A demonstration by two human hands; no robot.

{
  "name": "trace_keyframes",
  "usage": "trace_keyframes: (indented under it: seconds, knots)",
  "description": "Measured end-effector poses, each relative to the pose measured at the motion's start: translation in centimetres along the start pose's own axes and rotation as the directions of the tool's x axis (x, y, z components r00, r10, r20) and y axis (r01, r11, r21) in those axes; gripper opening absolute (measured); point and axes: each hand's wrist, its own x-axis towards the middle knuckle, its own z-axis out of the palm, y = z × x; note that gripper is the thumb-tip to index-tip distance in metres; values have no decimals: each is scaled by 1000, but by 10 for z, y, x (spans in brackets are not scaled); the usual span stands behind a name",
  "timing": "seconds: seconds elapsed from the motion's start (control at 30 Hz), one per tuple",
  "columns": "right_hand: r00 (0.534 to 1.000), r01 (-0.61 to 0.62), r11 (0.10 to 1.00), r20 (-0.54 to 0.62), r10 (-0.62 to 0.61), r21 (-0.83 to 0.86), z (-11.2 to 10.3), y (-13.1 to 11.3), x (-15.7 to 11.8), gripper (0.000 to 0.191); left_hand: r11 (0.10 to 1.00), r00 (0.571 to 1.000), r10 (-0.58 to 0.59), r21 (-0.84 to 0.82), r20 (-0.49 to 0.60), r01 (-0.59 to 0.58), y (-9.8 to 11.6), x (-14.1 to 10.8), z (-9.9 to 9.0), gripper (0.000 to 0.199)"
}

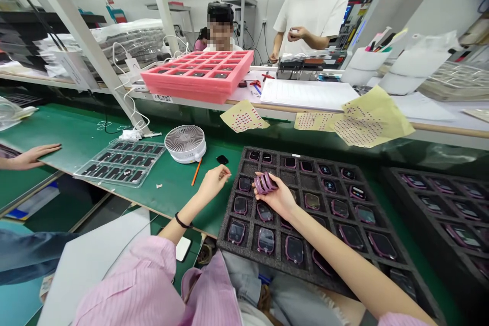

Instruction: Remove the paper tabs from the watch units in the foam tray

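Observation:
My right hand is closed around a small stack of purple smartwatch cases, held above a black foam tray. In the tray's square pockets lie several smartwatches with dark screens and purple frames, such as one smartwatch near the front edge. Some screens are lit. My left hand hovers left of the tray, thumb and fingers drawn together; whether anything is between them is hidden. Just beyond it, a small black watch face rests on the green table.
A white fan, an orange stick and a clear tray of dark parts are to the left. A second foam tray is at right. Pink foam trays sit on the shelf. Another person's hand is far left; people sit and stand opposite.

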Motion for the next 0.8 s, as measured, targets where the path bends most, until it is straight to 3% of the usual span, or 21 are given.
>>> trace_keyframes:
  seconds: [0.07,0.17,0.27,0.37,0.57,0.8]
  knots:
    - [1000,23,1000,-17,-23,3,0,1,0,28,949,1000,-3,-315,10,6,15,0,10,15]
    - [996,77,997,-42,-76,10,1,2,0,28,699,992,-37,-706,122,112,33,3,26,26]
    - [987,150,989,-59,-149,17,2,0,-1,31,516,961,-96,-813,260,271,44,7,37,40]
    - [976,205,979,-75,-203,16,5,-2,-3,33,418,938,-196,-841,287,344,50,10,43,42]
    - [961,265,964,-72,-266,-29,8,-2,-5,39,406,938,-228,-850,261,335,56,11,49,40]
    - [930,338,929,-101,-354,-148,6,1,-5,43,513,961,-219,-819,167,259,61,10,53,32]
